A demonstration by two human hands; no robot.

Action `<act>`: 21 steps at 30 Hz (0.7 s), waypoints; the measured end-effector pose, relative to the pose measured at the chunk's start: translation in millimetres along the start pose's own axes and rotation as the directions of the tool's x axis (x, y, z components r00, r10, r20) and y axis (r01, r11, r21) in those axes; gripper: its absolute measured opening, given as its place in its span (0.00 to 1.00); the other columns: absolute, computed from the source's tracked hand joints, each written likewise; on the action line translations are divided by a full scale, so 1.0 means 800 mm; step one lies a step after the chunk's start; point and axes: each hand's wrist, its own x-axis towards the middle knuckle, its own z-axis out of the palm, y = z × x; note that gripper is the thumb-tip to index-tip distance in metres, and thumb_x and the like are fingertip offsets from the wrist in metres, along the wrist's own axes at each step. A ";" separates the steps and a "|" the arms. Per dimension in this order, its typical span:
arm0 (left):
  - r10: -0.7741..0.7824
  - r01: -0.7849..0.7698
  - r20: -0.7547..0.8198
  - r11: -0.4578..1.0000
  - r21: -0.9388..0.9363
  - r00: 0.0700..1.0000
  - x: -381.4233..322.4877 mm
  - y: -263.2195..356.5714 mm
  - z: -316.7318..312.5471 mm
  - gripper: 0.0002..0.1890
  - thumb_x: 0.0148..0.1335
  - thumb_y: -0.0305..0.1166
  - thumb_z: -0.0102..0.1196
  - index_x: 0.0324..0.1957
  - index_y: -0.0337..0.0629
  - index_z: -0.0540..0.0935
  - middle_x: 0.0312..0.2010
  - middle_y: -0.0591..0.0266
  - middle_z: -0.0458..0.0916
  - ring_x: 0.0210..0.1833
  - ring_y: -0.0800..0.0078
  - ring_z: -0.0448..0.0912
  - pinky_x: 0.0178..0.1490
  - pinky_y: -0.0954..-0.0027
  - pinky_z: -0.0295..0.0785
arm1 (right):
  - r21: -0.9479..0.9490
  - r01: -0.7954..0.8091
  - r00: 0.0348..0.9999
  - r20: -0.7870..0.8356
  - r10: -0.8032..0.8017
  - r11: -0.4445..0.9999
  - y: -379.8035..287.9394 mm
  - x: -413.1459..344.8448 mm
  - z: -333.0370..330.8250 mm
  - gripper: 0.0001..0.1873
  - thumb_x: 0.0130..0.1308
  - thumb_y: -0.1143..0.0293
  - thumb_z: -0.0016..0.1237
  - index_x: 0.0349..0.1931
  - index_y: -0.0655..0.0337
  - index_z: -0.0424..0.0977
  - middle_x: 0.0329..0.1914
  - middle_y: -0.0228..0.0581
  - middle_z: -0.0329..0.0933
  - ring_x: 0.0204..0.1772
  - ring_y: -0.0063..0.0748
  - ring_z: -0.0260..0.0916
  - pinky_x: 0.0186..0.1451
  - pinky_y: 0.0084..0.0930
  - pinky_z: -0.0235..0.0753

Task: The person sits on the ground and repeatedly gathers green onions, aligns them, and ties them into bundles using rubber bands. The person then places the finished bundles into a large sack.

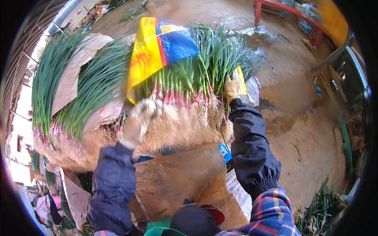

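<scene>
A wide row of spring onions (177,76) with green tops, pink bulbs and pale hairy roots lies before me. A yellow, red and blue plastic sack (165,44) partly covers their tops. My left hand (140,118), in a whitish glove, is at the sack's lower left corner beside the bulbs; it is blurred, and whether it grips anything is unclear. My right hand (231,88), in a tan glove, rests at the stems on the row's right end, its fingers partly hidden among them. More spring onions (88,97) lie to the left, with a pale woven sheet (75,73) between them.
Brown sacking (180,183) lies nearest me. A red bench (291,10) and a large plastic bottle (310,19) stand at the upper right. Wet ground (283,88) stretches to the right, with loose green leaves (319,206) at the lower right. A person (48,208) is at the lower left.
</scene>
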 end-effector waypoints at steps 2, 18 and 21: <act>-0.108 0.102 0.044 0.988 0.117 0.993 -0.043 -0.012 0.008 0.10 0.62 0.38 0.56 0.39 0.44 0.78 0.42 0.62 0.80 0.44 0.74 0.76 0.53 0.68 0.72 | 0.014 -0.006 1.000 0.018 0.006 1.000 0.011 0.008 -0.003 0.25 0.65 0.56 0.45 0.49 0.72 0.71 0.44 0.64 0.75 0.48 0.61 0.72 0.51 0.43 0.69; -0.284 0.284 0.035 0.959 0.007 0.958 -0.139 -0.080 0.009 0.12 0.62 0.29 0.56 0.46 0.39 0.76 0.48 0.58 0.77 0.46 0.71 0.76 0.56 0.67 0.68 | -0.195 -0.056 0.997 0.036 0.064 0.979 0.039 0.020 -0.038 0.25 0.65 0.61 0.44 0.58 0.66 0.66 0.48 0.64 0.73 0.52 0.58 0.71 0.54 0.41 0.69; -0.314 0.313 0.032 0.949 0.024 0.949 -0.143 -0.080 0.012 0.11 0.62 0.29 0.55 0.46 0.38 0.76 0.47 0.57 0.77 0.46 0.71 0.76 0.55 0.68 0.68 | -0.217 0.092 0.992 -0.063 -0.108 0.972 0.030 0.009 -0.039 0.23 0.64 0.62 0.45 0.57 0.65 0.67 0.48 0.59 0.75 0.50 0.57 0.72 0.53 0.41 0.70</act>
